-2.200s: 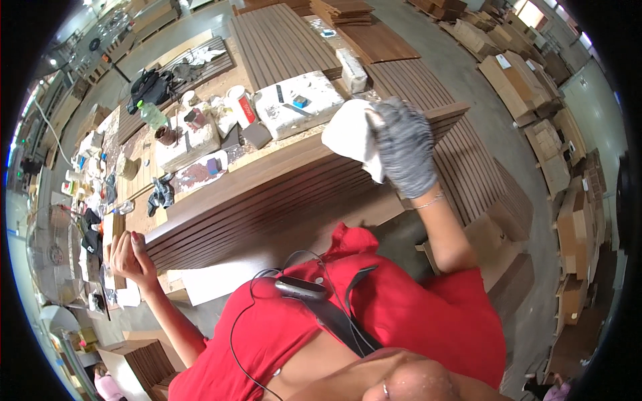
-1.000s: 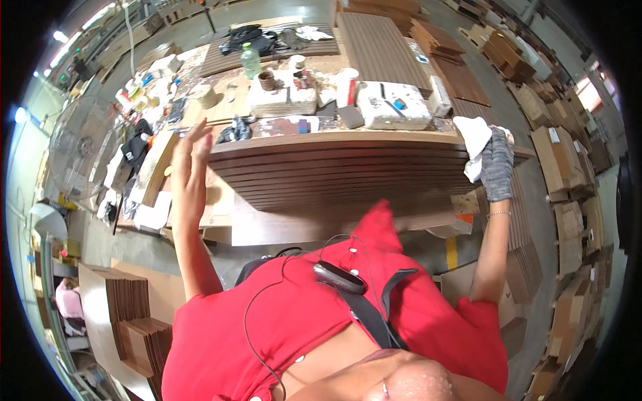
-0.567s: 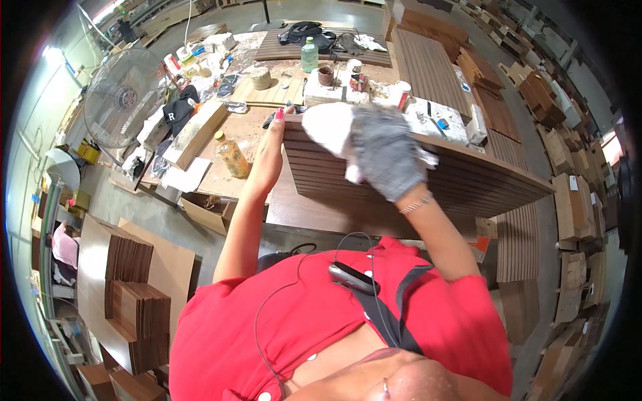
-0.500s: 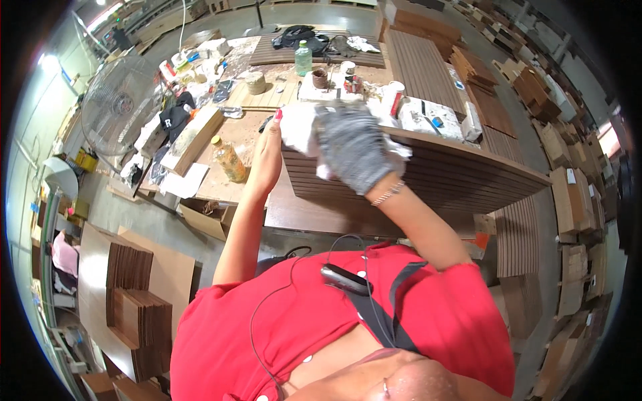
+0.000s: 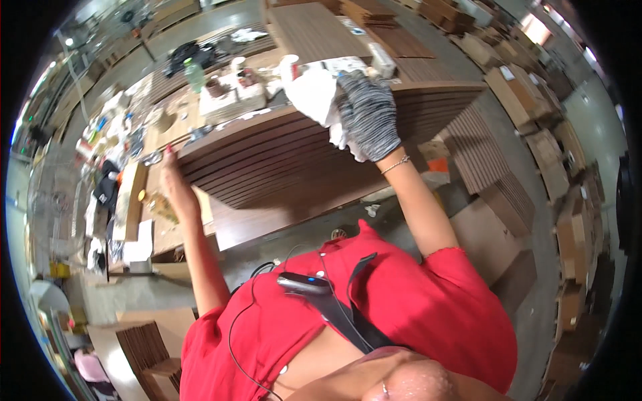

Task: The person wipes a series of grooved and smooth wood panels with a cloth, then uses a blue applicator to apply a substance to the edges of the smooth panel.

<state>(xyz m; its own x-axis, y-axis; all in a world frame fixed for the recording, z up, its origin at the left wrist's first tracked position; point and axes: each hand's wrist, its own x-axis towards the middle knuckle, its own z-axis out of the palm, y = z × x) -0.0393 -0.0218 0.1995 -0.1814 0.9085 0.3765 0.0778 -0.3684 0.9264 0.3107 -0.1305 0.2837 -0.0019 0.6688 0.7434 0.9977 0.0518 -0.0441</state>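
A dark brown wooden panel (image 5: 264, 157) with long parallel grooves stands tilted on its edge in front of me. At its left end my left hand (image 5: 177, 184), bare with red nails, grips the panel's edge; part of the fingers is hidden. My right hand (image 5: 371, 113) wears a grey knitted glove and has a white cloth (image 5: 313, 97) bunched under it. It presses the cloth on the panel's long upper edge, right of the middle. Below the grooved panel lies a smooth brown board (image 5: 247, 224).
Beyond the panel, a cluttered workbench bears a green plastic bottle (image 5: 194, 75), a brown jar (image 5: 215, 88) and a white cup (image 5: 289, 68). A yellowish bottle (image 5: 160, 206) stands left. Stacked grooved boards (image 5: 473, 147) lie at right; cardboard boxes (image 5: 521, 97) are farther off.
My right hand has slid the cloth rightward along the panel's upper edge, away from my left hand. My left hand stays at the panel's left end. The whole view has swung to the right.
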